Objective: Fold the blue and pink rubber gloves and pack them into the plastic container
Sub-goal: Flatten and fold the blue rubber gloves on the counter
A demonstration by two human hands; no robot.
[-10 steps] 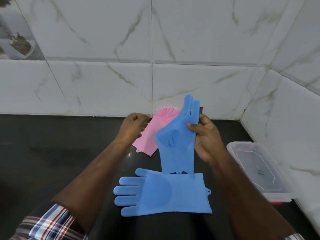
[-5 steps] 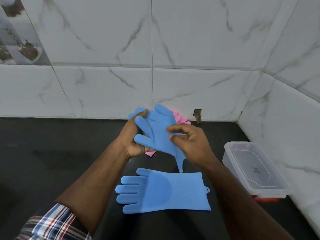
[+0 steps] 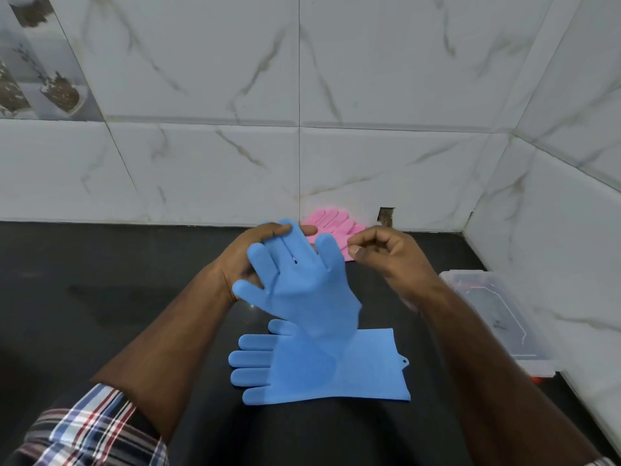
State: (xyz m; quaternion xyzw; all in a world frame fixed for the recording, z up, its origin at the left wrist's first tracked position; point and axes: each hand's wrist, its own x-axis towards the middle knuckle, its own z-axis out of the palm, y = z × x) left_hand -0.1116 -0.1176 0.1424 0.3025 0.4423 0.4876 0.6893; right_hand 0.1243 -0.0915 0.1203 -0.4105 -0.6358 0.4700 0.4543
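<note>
One blue rubber glove (image 3: 353,368) lies flat on the black counter, its fingers to the left. A second blue glove (image 3: 302,284) hangs in the air above it, fingers up. My left hand (image 3: 238,264) grips this raised glove from behind at its fingers. To the glove's right, my right hand (image 3: 386,260) hovers with curled fingers, not touching it. Pink gloves (image 3: 336,227) lie behind against the wall, partly hidden. A clear plastic container (image 3: 497,317) stands at the right by the side wall.
The black counter (image 3: 100,297) meets white marble-tiled walls (image 3: 369,163) at the back and right. A small hole in the tile (image 3: 386,216) sits just above the counter. Something red (image 3: 536,380) shows under the container's near end.
The raised blue glove has spread out, fingers up, and swung over the flat glove. My right hand has let go of it and drawn to the right.
</note>
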